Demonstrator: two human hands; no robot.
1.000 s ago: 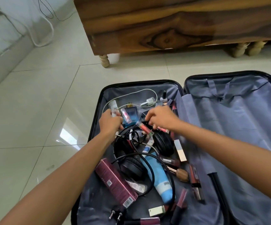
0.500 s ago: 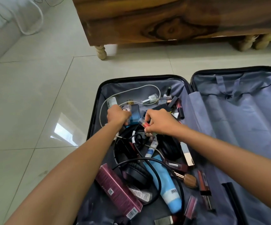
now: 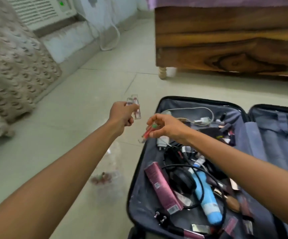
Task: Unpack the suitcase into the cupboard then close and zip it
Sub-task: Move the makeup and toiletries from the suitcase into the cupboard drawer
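Note:
The open suitcase (image 3: 140, 161) lies on the tiled floor at the lower right, its grey-lined half full of loose things: black headphones (image 3: 183, 181), a blue tube (image 3: 207, 200), a maroon box (image 3: 162, 187), a white charger and cable (image 3: 202, 120), and several small cosmetics. My left hand (image 3: 121, 116) is out over the floor to the left of the case and grips clear lip-gloss tubes (image 3: 136, 107). My right hand (image 3: 165, 125) hovers above the case's left rim and pinches a red lip-gloss tube (image 3: 146, 133) that hangs down to the left.
A wooden bed frame (image 3: 226, 49) on turned legs stands beyond the case. A knitted throw (image 3: 10, 75) covers something at the left. A white air-conditioning unit (image 3: 41, 11) and cables sit by the far wall. Floor tiles spread between.
Both hands lifted out of the suitcase and swung left, each carrying lip-gloss tubes. My view turned left, showing the throw and the air-conditioning unit.

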